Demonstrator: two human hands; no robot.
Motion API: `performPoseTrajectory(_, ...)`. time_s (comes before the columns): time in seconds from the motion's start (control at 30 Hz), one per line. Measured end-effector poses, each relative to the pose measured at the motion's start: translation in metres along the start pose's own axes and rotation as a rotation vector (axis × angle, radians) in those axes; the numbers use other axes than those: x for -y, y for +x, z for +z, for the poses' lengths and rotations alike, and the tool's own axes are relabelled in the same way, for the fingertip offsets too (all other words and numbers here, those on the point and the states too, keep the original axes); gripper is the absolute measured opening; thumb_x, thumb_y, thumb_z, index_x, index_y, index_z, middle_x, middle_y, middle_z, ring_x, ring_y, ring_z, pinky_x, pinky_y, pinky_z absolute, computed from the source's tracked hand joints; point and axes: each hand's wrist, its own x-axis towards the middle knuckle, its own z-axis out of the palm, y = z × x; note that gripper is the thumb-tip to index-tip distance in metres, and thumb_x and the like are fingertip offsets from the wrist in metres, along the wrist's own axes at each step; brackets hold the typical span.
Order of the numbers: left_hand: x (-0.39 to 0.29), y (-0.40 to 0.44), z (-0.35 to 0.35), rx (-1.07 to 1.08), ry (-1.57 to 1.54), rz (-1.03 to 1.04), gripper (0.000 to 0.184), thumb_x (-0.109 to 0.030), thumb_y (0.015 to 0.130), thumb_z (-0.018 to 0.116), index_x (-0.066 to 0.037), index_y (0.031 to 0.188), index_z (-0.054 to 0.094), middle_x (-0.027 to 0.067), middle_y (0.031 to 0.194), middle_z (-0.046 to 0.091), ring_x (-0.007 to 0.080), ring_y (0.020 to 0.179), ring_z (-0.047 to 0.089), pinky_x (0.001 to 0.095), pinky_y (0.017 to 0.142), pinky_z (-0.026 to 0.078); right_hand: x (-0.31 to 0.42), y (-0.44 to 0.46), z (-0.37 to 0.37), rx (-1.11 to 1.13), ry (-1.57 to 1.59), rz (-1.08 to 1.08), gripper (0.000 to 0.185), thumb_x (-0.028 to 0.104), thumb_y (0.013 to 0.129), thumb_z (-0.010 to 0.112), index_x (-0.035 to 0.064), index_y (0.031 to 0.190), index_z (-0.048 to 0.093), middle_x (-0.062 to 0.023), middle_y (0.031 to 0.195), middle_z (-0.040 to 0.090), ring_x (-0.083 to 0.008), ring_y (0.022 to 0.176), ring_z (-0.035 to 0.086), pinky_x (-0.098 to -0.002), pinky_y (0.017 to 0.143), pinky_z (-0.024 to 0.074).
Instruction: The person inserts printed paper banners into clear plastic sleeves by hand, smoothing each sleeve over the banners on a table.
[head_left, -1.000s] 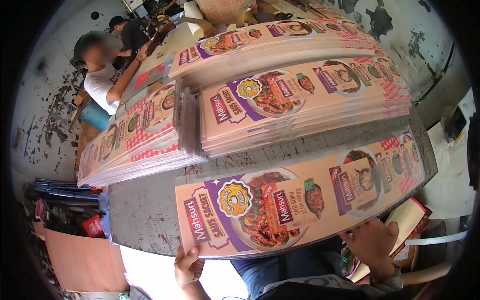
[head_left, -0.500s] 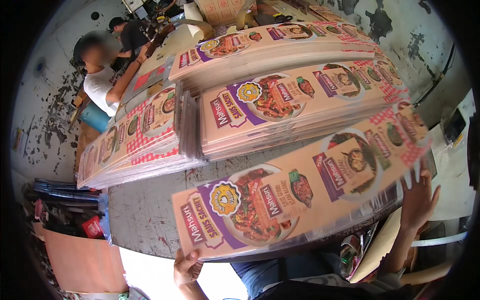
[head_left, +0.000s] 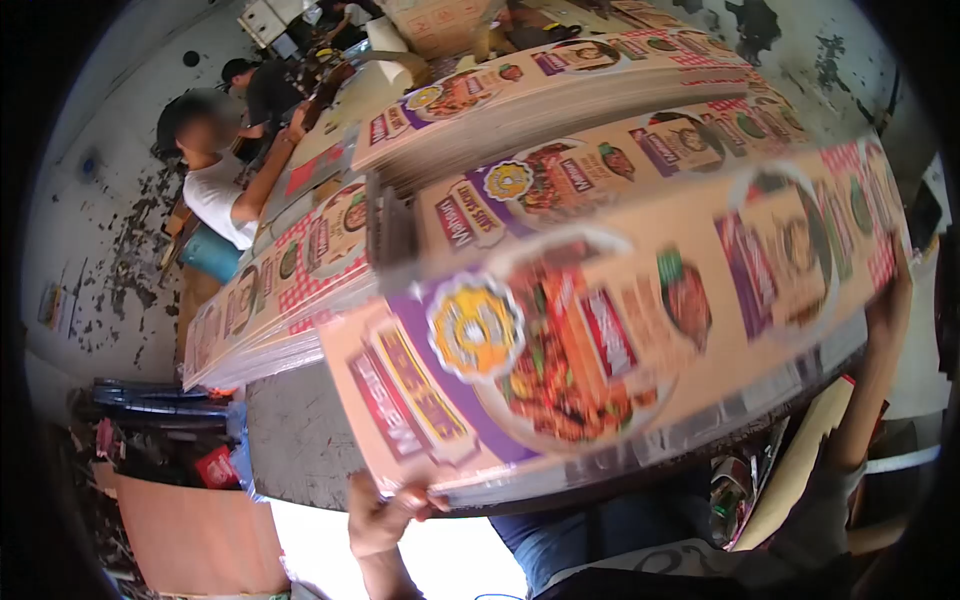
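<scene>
A long printed panel [head_left: 640,340] with food pictures is held up and tilted in front of me, slightly blurred. My left hand [head_left: 385,512] pinches its lower left corner, thumb on the printed face. At the far right end, my right hand [head_left: 888,290] grips the panel's edge; its fingers are mostly hidden behind it. Just behind the panel lies a stack of matching panels [head_left: 470,215], partly covered by it. Another stack [head_left: 550,80] stands farther back, and a third stack [head_left: 290,275] lies at the left.
Under the stacks is a worn grey table [head_left: 295,440] with a curved front edge. A co-worker in a white shirt [head_left: 215,200] and another in a dark shirt [head_left: 272,98] are at the far left. Below them are a blue bin [head_left: 210,258] and a brown board [head_left: 200,530].
The panel has risen off the table area and come closer to my head, covering more of the middle stack. Both my hands have moved with it, the right one upward.
</scene>
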Motion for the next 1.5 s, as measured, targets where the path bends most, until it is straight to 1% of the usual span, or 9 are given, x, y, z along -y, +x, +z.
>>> performPoseTrajectory(0.23,-0.039,0.107,0.028,-0.122,0.128,0.257,0.056,-0.011,0.087,0.056,0.004,0.133,0.029,0.0117,0.103,0.056,0.0128,0.078,0.059,0.0244,0.069,0.051,-0.008,0.096,0.064,-0.184,-0.212,-0.273,0.053,0.038,0.086,0.056,-0.0014,0.121,0.048,-0.0097,0.118,0.055,-0.0188,0.110,0.050,-0.0283,0.094,0.0345)
performPoseTrajectory(0.37,-0.008,0.115,0.029,-0.224,0.529,0.397,0.053,-0.008,0.083,0.060,0.000,0.131,0.038,0.0164,0.118,0.049,0.0251,0.113,0.048,0.0353,0.087,0.046,-0.062,0.162,-0.021,-0.091,-1.184,-0.163,0.059,0.047,0.077,0.062,-0.0009,0.111,0.059,-0.0143,0.105,0.059,-0.0224,0.094,0.055,-0.0342,0.085,0.0393)
performPoseTrajectory(0.43,0.000,0.113,0.036,-0.263,1.169,0.580,0.049,-0.007,0.078,0.063,0.000,0.123,0.047,0.0184,0.122,0.046,0.0302,0.114,0.048,0.0385,0.089,0.046,-0.063,0.140,0.006,-0.137,-1.139,-0.155,0.060,0.046,0.077,0.062,-0.0023,0.113,0.057,-0.0154,0.106,0.058,-0.0233,0.096,0.054,-0.0339,0.086,0.0391)
performPoseTrajectory(0.6,0.024,0.113,0.052,0.008,1.250,0.616,0.053,-0.001,0.073,0.064,-0.005,0.123,0.048,0.0194,0.133,0.037,0.0368,0.119,0.042,0.0430,0.094,0.042,-0.090,0.164,-0.016,-0.446,-1.101,-0.614,0.064,0.044,0.077,0.063,-0.0028,0.120,0.050,-0.0163,0.107,0.057,-0.0233,0.098,0.052,-0.0317,0.087,0.0385)
performPoseTrajectory(0.73,0.033,0.119,0.049,0.059,1.309,0.624,0.056,-0.001,0.076,0.060,-0.006,0.129,0.042,0.0210,0.139,0.027,0.0389,0.126,0.031,0.0448,0.099,0.037,-0.068,0.138,0.010,-0.075,-1.117,-0.374,0.055,0.038,0.083,0.059,0.0065,0.126,0.047,-0.0152,0.107,0.057,-0.0214,0.098,0.051,-0.0295,0.088,0.0379)
performPoseTrajectory(1.0,0.036,0.124,0.049,0.080,1.230,0.566,0.056,-0.003,0.075,0.061,-0.005,0.128,0.043,0.0224,0.140,0.025,0.0398,0.129,0.027,0.0445,0.102,0.032,-0.071,0.126,0.029,0.099,-1.092,-0.397,0.045,0.035,0.086,0.054,0.0115,0.124,0.049,-0.0127,0.112,0.056,-0.0245,0.104,0.051,-0.0322,0.090,0.0382)
performPoseTrajectory(1.2,0.040,0.121,0.050,0.036,1.172,0.657,0.052,-0.004,0.073,0.064,-0.004,0.122,0.047,0.0219,0.133,0.033,0.0377,0.125,0.033,0.0429,0.100,0.035,-0.049,0.098,0.085,-0.104,-1.632,-1.051,0.039,0.027,0.084,0.057,0.0077,0.118,0.052,-0.0183,0.120,0.050,-0.0375,0.109,0.047,-0.0408,0.093,0.0383)
performPoseTrajectory(1.33,0.030,0.111,0.055,0.187,1.264,0.721,0.048,-0.011,0.072,0.068,-0.003,0.116,0.051,0.0181,0.121,0.043,0.0331,0.112,0.046,0.0402,0.090,0.042,-0.055,0.085,0.158,0.594,-1.611,-0.950,0.032,0.022,0.084,0.057,0.0033,0.110,0.053,-0.0155,0.125,0.044,-0.0340,0.111,0.047,-0.0409,0.090,0.0404)
performPoseTrajectory(1.5,0.035,0.102,0.063,0.386,1.258,0.675,0.051,-0.025,0.077,0.065,0.001,0.118,0.049,0.0152,0.112,0.048,0.0303,0.097,0.051,0.0386,0.084,0.043,-0.120,0.146,0.222,0.465,-1.561,-1.168,0.038,0.020,0.086,0.053,0.0113,0.123,0.046,-0.0128,0.128,0.045,-0.0302,0.117,0.044,-0.0472,0.095,0.0335)
